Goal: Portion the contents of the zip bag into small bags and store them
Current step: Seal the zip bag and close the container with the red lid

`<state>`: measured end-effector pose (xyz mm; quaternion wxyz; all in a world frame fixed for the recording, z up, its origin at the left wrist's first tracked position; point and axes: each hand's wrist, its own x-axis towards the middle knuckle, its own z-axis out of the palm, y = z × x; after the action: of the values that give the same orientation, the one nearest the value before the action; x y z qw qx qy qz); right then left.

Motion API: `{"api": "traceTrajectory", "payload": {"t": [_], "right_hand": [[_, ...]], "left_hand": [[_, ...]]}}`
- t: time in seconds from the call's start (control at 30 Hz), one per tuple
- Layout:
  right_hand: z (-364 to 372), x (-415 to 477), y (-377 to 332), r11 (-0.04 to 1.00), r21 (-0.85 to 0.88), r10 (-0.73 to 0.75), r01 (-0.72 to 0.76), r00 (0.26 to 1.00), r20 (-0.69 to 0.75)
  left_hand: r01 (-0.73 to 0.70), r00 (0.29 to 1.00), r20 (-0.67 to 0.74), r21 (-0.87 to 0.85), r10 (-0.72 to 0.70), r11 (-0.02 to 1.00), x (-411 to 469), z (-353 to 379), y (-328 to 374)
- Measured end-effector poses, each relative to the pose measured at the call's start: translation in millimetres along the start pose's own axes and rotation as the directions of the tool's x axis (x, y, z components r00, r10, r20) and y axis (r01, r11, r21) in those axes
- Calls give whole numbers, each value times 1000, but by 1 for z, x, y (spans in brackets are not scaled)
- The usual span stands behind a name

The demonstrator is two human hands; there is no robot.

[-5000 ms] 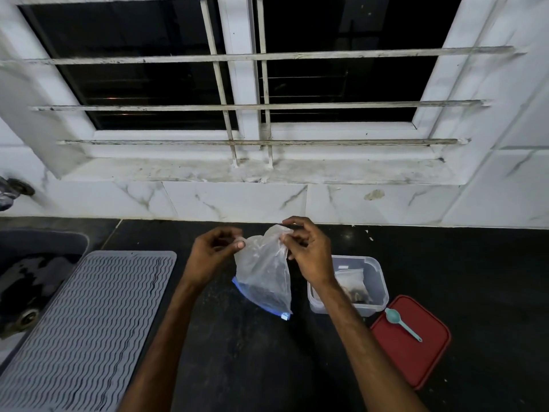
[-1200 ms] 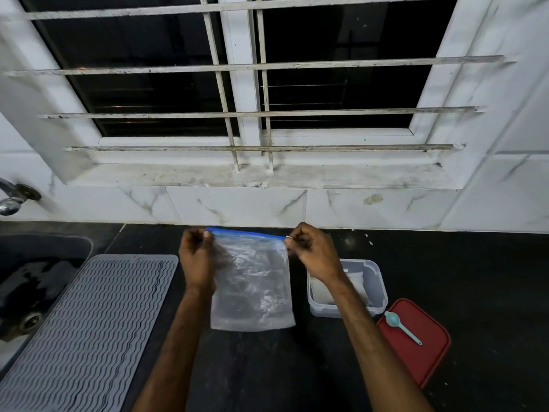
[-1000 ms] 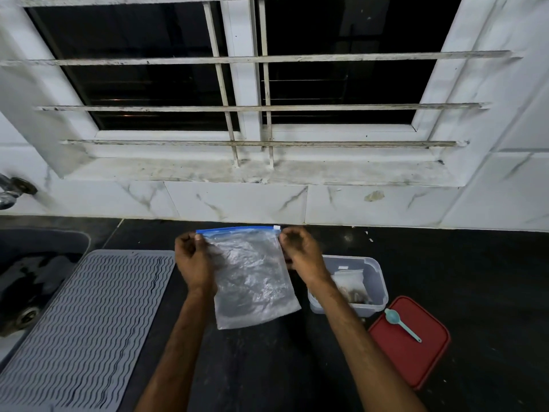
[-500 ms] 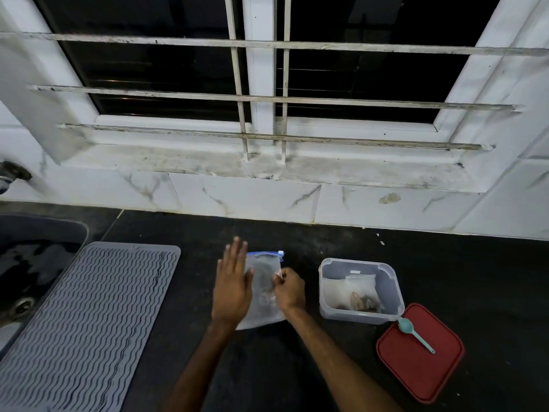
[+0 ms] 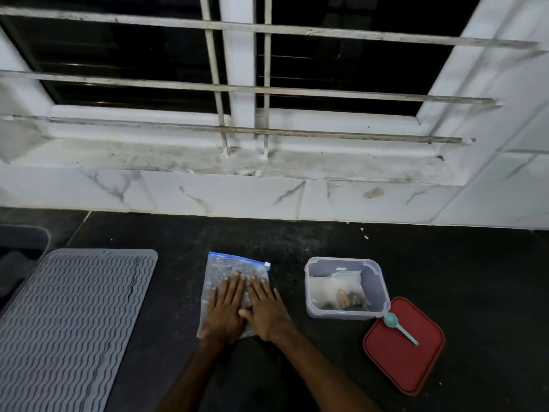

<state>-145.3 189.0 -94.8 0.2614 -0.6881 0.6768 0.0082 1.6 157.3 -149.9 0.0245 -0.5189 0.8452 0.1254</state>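
— Place of the zip bag?
— Flat on the black counter, blue seal strip at the far end, white slider at its right corner. Clear, crumpled, almost no bulge.
— And the grip?
— No clamping at all. Left hand and right hand laid side by side on the near half of the bag, palms down, fingers straight and a little spread, pressing the plastic. Nothing pinched, nothing held.
— To the right?
— Near, but apart from the bag: 1 clear plastic container, open, with 1 small bag inside, whitish, something brown at its bottom. Just beside the container's near right corner: 1 red lid, flat on the counter, with 1 teal spoon on top, bowl toward the container.
— To the left?
— 1 grey ribbed mat, well apart from the bag; beyond it a dark sink, only partly visible. Behind all, white marble tiles and a barred window.
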Motion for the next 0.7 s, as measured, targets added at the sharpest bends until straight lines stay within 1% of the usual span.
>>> {"api": "traceTrajectory", "payload": {"t": [0.07,0.1,0.13,0.17,0.2,0.23,0.27,0.3,0.33,0.37,0.4,0.43,0.47,0.5,0.53,0.57,0.6,0.63,0.67,0.7], "right_hand": [[-24,-5,-5,1000,8,-23,23,999,-49],[-38,-12,-6,998,36,-45,49,993,-111],[-53,-26,-3,992,98,-59,82,975,-216],[-68,-42,0,974,182,-66,135,938,-339],[-81,-65,12,946,263,-47,191,880,-472],[-92,-83,22,922,304,-8,239,799,-602],[-99,-100,39,905,339,65,255,707,-704],[-104,-119,62,886,394,167,245,624,-763],[-105,-133,85,857,464,273,225,566,-778],[-104,-148,111,830,522,362,195,522,-772],[-101,-160,137,820,553,424,146,494,-759],[-95,-169,160,821,566,467,73,483,-740],[-87,-178,183,826,564,498,-15,489,-716],[-77,-182,202,828,554,511,-91,528,-678],[-66,-185,219,834,532,505,-145,587,-632],[-56,-185,228,853,494,468,-166,661,-586],[-45,-182,237,870,463,427,-168,725,-540],[-36,-181,243,878,448,399,-167,771,-496],[-30,-179,245,874,456,389,-170,806,-446],[-26,-179,249,855,488,401,-179,824,-400]], "left_hand": [[1,1000,-12,-34,-2,999,2,-2,2],[13,1000,-21,-61,-15,998,3,-5,3],[26,1000,-13,-92,-27,995,4,-11,7],[44,999,-15,-116,-46,992,3,-18,10],[39,998,-44,-132,-46,990,3,-23,18],[28,996,-82,-162,-42,986,3,-31,22],[18,992,-117,-208,-43,978,2,-38,29],[-6,986,-164,-261,-39,965,3,-44,42],[-35,974,-225,-308,-37,951,3,-50,53],[-74,957,-289,-340,-29,938,4,-60,69],[-120,934,-356,-360,-17,925,3,-70,84],[-174,906,-424,-367,2,914,1,-81,102],[-235,878,-478,-366,35,900,-1,-90,122],[-300,856,-510,-361,82,883,-5,-97,142],[-384,833,-528,-339,164,859,-11,-101,165],[-475,802,-534,-295,270,829,-18,-102,186],[-568,758,-521,-232,392,790,-24,-97,204],[-659,703,-477,-159,527,735,-30,-88,224],[-739,635,-416,-79,651,669,-35,-75,240],[-798,569,-336,-6,751,602,-38,-62,255]]}}
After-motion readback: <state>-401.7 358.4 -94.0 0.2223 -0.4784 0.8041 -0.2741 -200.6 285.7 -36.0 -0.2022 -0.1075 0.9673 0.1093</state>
